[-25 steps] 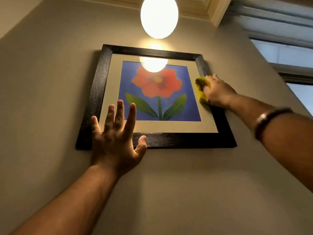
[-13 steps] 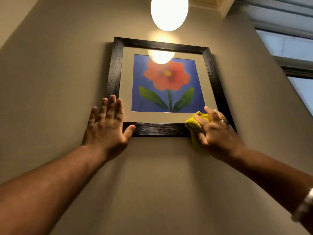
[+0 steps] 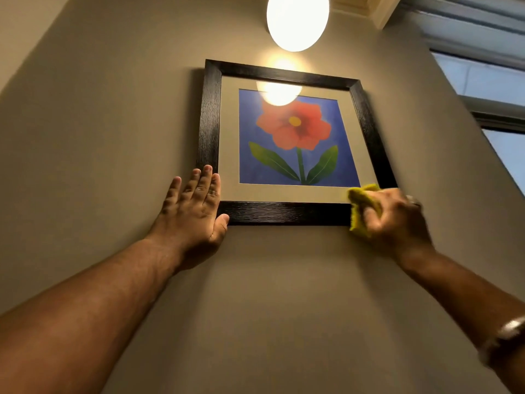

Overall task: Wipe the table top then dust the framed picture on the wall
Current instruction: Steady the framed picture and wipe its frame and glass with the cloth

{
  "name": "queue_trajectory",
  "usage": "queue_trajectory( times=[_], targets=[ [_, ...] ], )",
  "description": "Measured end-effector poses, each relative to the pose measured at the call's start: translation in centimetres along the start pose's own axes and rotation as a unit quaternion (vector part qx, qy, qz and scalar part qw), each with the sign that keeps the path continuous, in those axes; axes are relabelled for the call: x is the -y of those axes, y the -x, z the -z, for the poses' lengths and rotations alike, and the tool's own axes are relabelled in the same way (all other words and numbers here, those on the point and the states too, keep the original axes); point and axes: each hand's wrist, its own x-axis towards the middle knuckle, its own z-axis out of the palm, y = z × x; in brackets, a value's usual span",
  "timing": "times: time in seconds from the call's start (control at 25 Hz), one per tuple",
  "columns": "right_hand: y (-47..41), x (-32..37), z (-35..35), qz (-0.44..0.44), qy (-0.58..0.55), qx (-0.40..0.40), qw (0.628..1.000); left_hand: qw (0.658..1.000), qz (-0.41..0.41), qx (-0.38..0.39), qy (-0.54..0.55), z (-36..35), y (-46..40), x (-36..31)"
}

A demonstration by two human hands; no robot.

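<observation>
A framed picture point(image 3: 210, 115) with a black wooden frame hangs on the beige wall, showing a red flower on blue. My left hand point(image 3: 194, 210) lies flat against the frame's lower left corner, fingers together, thumb under the bottom rail. My right hand point(image 3: 395, 220) is blurred and closed on a yellow cloth point(image 3: 362, 206), which presses on the frame's lower right corner. The table is out of view.
A lit round lamp point(image 3: 298, 19) hangs above the picture and reflects in the glass. A window point(image 3: 494, 89) sits at the upper right. Bare wall point(image 3: 270, 308) spreads below the frame.
My right hand swept the cloth down the right side of the frame to its lower right corner. My left hand settled flat on the lower left corner and stayed there.
</observation>
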Motion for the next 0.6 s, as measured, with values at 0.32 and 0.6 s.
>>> queue_trajectory(
  times=[0.32, 0.6],
  targets=[
    [1.4, 12.6, -5.1, 0.254, -0.042, 0.05, 0.965, 0.999, 0.002, -0.033, 0.036, -0.3, 0.5, 0.3],
    [-3.9, -6.6, -1.1, 0.032, 0.033, 0.074, 0.996, 0.997, 0.01, -0.08, -0.009, -1.4, 0.3, 0.2]
  ],
)
